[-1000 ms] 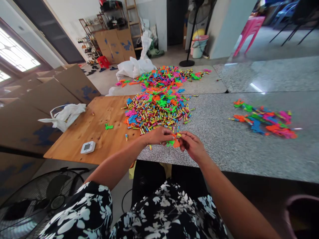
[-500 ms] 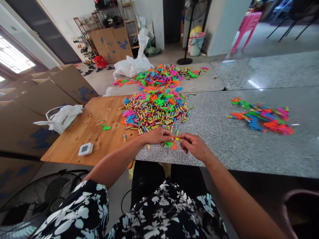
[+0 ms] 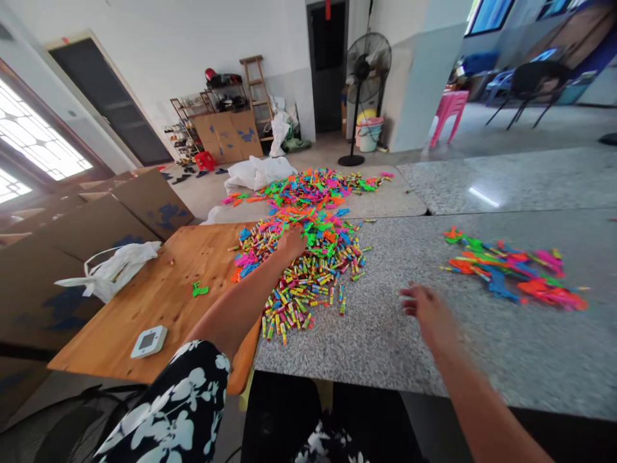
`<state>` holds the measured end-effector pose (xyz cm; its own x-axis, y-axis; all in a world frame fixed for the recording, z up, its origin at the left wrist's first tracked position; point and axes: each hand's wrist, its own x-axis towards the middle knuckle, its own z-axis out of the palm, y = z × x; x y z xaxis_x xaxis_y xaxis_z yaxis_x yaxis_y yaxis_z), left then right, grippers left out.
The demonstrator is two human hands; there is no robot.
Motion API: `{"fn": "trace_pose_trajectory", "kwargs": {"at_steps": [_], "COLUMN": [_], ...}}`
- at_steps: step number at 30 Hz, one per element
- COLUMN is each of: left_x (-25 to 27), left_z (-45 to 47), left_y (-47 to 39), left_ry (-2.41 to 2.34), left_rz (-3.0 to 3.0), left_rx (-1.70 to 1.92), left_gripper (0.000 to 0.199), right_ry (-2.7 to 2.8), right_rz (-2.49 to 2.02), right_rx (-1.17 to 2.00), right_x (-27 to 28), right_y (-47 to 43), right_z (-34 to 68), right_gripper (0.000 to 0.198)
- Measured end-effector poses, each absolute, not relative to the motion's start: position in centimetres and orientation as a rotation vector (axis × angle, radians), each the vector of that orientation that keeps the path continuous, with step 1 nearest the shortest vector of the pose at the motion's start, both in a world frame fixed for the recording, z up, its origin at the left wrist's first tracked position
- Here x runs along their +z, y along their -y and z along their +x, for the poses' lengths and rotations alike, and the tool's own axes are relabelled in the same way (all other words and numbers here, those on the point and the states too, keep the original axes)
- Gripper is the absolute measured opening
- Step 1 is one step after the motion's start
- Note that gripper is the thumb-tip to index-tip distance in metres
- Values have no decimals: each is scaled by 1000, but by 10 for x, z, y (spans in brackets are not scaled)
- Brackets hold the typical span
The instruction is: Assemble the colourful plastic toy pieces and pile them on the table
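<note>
two-handed work has seemingly paused: left hand (image 3: 292, 243) meets the twelve-o'clock pile (image 3: 313, 270), grip unclear. right hand (image 3: 431, 315), two o'clock, looks loosely spread.

L grip (image 3: 292, 242) fwd, R grip (image 3: 430, 313) nearer

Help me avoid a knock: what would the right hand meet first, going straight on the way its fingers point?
Probably the small multicoloured tubes at the right edge of the heap; depth is unclear, so the right hand might pass above them.
</note>
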<state>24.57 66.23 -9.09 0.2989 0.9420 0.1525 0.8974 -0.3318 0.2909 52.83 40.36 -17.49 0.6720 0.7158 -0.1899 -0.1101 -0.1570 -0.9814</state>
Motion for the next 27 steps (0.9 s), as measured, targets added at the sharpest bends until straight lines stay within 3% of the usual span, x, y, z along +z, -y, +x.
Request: {"fn": "trace_pose_trajectory", "kwargs": {"at_steps": [2,5,11,16,19,24,27], "left_x": [-93,-102,-109,-95,-87,-83,-76], "left_z": [254,263,245,208,187,177,187], "left_y": [-673,-678,-666,-644,-623,-570,-538], "left_ry": [-1813,-1856,-1725,-1697,-1510,-866,-765], "left_rz": [2477,2556,2617,2449,2246,1775,1779], "left_rx": [305,110,201,437,566,347,262], "left_gripper": [41,52,41,37,39,54,51], "right_ry": [915,1445,1870,1691,1335,990,1027], "right_rz": [-1776,-2051,-2243,-2208,-1932,-1281,-1167], "right_rx": [917,756,542,647,867,1137,1171], "right_x": [-181,-183,-177,-181,-174,-131,-109], "right_y": [-415,-430,-433,-430,-429,-423,-419], "right_z": [493,438,390,403,417,421,411], "right_gripper": [24,26,33,16,10,37,37]}}
